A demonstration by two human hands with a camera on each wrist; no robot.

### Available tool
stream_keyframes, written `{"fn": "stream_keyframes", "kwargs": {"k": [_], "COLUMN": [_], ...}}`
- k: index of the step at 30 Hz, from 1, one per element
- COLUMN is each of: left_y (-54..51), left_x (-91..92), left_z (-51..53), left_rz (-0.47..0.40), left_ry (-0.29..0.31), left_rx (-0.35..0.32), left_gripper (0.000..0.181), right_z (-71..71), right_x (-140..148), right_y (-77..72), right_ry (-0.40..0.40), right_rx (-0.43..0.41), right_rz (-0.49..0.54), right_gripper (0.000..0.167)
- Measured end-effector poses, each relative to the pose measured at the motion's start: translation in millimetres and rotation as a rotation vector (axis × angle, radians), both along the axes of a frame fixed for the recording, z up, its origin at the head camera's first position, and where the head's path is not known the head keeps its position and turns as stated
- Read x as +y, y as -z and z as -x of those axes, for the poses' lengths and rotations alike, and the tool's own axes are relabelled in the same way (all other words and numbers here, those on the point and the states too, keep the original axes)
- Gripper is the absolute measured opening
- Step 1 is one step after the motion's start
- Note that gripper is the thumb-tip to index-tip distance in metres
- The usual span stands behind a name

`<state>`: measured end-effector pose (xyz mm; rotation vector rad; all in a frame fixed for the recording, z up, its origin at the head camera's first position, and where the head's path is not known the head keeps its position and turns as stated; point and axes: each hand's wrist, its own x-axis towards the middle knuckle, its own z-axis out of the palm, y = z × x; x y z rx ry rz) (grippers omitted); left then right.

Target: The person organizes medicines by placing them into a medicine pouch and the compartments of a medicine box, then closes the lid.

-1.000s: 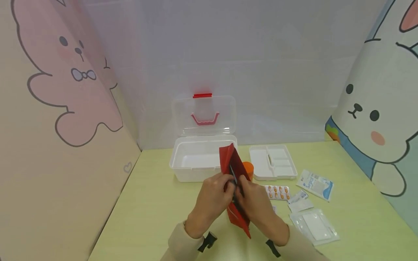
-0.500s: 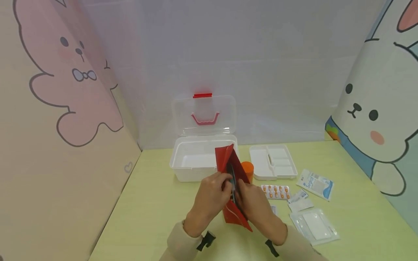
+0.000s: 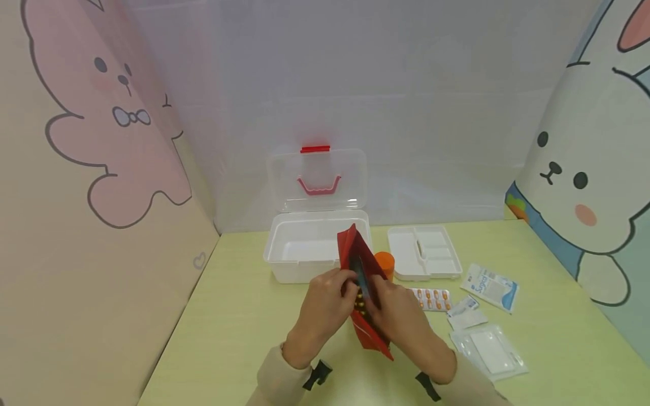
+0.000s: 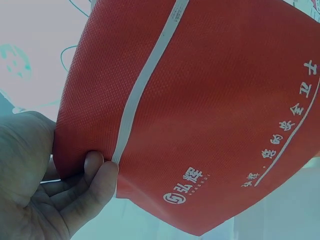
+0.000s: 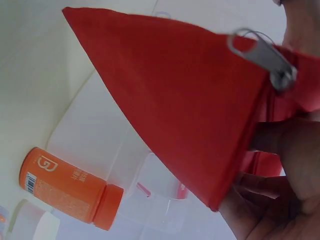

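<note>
A red pouch (image 3: 373,332) stands on edge between the two hands, its mouth spread and facing up. My left hand (image 3: 325,307) pinches one side; in the left wrist view, the thumb and fingers of my left hand (image 4: 65,187) grip the pouch (image 4: 210,105) by its edge, beside a pale stripe. My right hand (image 3: 401,316) holds the opposite side, fingers at the opening. The right wrist view shows my right hand (image 5: 280,185) curled at the pouch's edge, near a metal zip pull (image 5: 265,55). Dark material and small yellow spots (image 3: 360,301) show inside; most contents are hidden.
Behind the pouch is a white box (image 3: 297,270) with its clear lid raised. An orange bottle (image 3: 385,264) and a divided white tray (image 3: 439,254) are right of it. Nearer lie a capsule blister (image 3: 433,299) and several packets, including a blue-white one (image 3: 490,287).
The pouch has tilted a little and shifted slightly right since half a second ago. Yellow spots have come into view between the hands. My right hand has moved slightly right.
</note>
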<state>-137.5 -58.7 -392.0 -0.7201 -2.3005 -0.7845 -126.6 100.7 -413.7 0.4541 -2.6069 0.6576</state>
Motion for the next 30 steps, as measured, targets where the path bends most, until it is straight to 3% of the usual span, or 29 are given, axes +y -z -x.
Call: {"fn": "stream_keyframes", "kwargs": {"k": [7,14,17,22,30], "left_y": [-1.5,0.5,1.5,2.1,4.1], "left_x": [-0.4,-2.3,-3.6,-7.3,-12.2], "left_z": [-0.7,2.2,3.3,4.5,4.2], "left_rz": [-0.003,0.007,0.014,0.012,0.004], "left_ry": [0.014,0.007,0.002,-0.004,-0.014], "left_rx": [-0.030,-0.029,-0.036,-0.037,-0.075], "left_gripper": [0.010,0.010,0.010,0.011,0.011], "right_z": [3.3,9.5,12.9,23.0,38.6], "right_x": [15.1,34.2,43.9,62.6,91.2], "right_y": [-12.5,-20.3,-23.1,-25.7,-15.9], "right_ry": [-0.015,-0.003,0.030,0.075,0.051], "right_rx": [0.142,0.198,0.156,0.019,-0.174], "right_rz": [0.027,-0.002,-0.022,-0.088,-0.195], "right_gripper": [0.027,0.026,0.028,0.036,0.040]}}
